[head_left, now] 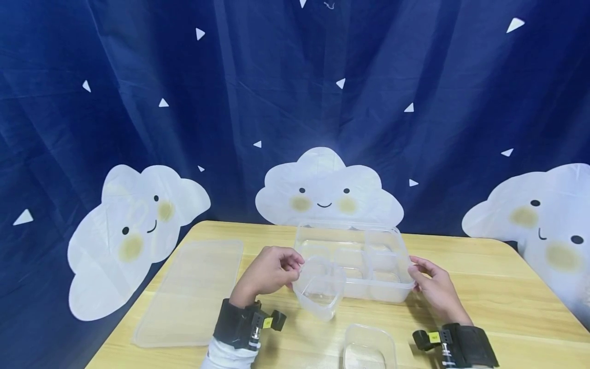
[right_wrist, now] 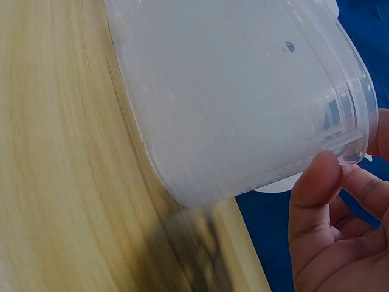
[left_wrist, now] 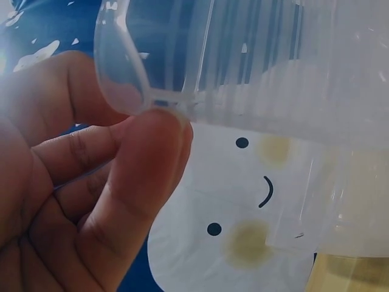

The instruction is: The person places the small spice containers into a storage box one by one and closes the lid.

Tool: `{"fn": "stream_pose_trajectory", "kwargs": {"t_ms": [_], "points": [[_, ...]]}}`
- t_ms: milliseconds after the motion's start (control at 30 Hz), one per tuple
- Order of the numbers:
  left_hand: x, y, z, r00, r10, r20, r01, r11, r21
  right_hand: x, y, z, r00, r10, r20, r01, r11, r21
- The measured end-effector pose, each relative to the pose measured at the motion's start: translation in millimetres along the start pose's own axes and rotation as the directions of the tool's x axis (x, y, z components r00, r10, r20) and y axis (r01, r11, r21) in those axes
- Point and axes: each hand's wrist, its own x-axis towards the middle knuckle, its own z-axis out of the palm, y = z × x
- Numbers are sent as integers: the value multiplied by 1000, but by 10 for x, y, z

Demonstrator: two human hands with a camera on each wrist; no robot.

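Observation:
My left hand (head_left: 272, 271) pinches the rim of a small clear plastic container (head_left: 318, 306), held tilted in front of a larger box. In the left wrist view the thumb (left_wrist: 149, 158) presses on the container's edge. The large clear plastic box (head_left: 392, 293) stands upright towards the back of the table, with several small containers inside it. My right hand (head_left: 438, 289) grips that box at its right side, thumb (right_wrist: 319, 182) against the wall just below the rim in the right wrist view.
Another small clear container (head_left: 370, 335) sits near the table's front, cut off by the frame. A flat translucent lid (head_left: 189, 292) lies at the left of the wooden table (head_left: 502, 302). Behind hangs a blue curtain (head_left: 286, 66) printed with clouds.

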Motion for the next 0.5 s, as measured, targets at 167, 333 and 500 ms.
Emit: {"fn": "stream_pose_trajectory", "kwargs": {"t_ms": [167,333,500], "points": [[4,-7,-7,1000,12,-9,-12,1000,1,1,14,1,1000,-6,-5,6,1000,-1],[5,-8,-12,1000,8,-11,-8,1000,-14,-1,19,1,1000,-14,-6,14,1000,-1],[4,-15,-11,1000,-9,-21,8,999,-35,1,19,1,1000,-21,-6,21,1000,10]]}}
